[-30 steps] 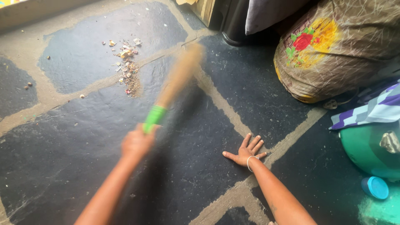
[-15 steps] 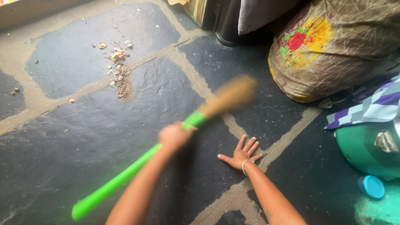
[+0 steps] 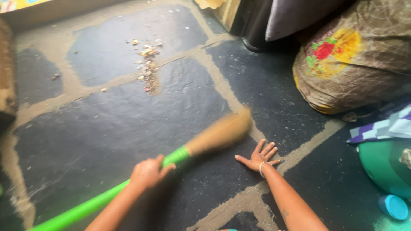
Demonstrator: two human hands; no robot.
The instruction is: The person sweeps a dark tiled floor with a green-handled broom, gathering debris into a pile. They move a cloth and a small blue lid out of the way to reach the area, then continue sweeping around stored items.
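Observation:
My left hand [image 3: 148, 172] grips the bright green handle of a broom [image 3: 111, 195]. Its tan brush head [image 3: 220, 132] is blurred with motion and lies low over the dark stone floor, just left of my right hand. My right hand [image 3: 258, 157] rests flat on the floor with fingers spread, a thin bangle at the wrist. A small heap of swept debris [image 3: 147, 64] lies farther away on the floor, near a pale mortar joint.
A large patterned fabric bundle with a red and yellow flower [image 3: 355, 55] sits at the right. A green tub [image 3: 383, 164], a blue lid [image 3: 393, 207] and a striped cloth [image 3: 391, 124] lie at the right edge. Dark furniture [image 3: 252, 21] stands at the top.
The broom swung from pointing up near the debris pile across to the right, then lower, its head now beside my right hand. The right hand stayed planted on the floor.

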